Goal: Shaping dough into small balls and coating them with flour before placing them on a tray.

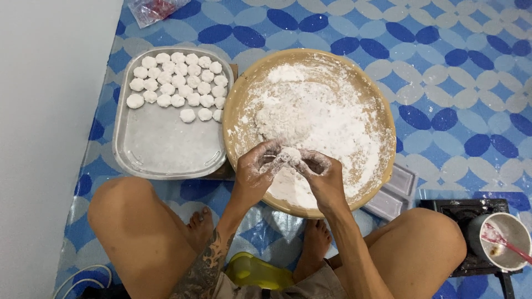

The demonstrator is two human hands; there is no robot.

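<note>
Both my hands meet over the near side of a big tan round bowl (382,99) dusted with white flour. My left hand (257,169) and my right hand (321,171) are floury and together pinch a small lump of white dough (290,155) between their fingertips. A larger mound of dough (282,119) lies in the flour just beyond them. To the left of the bowl a metal tray (166,147) holds several rows of small white dough balls (180,83) in its far half.
I sit cross-legged on a blue-and-white patterned mat, knees at both sides of the bowl. A white wall runs along the left. A small pot with a red-handled spoon (504,238) stands on a black burner at lower right. A plastic bag (152,8) lies at the top.
</note>
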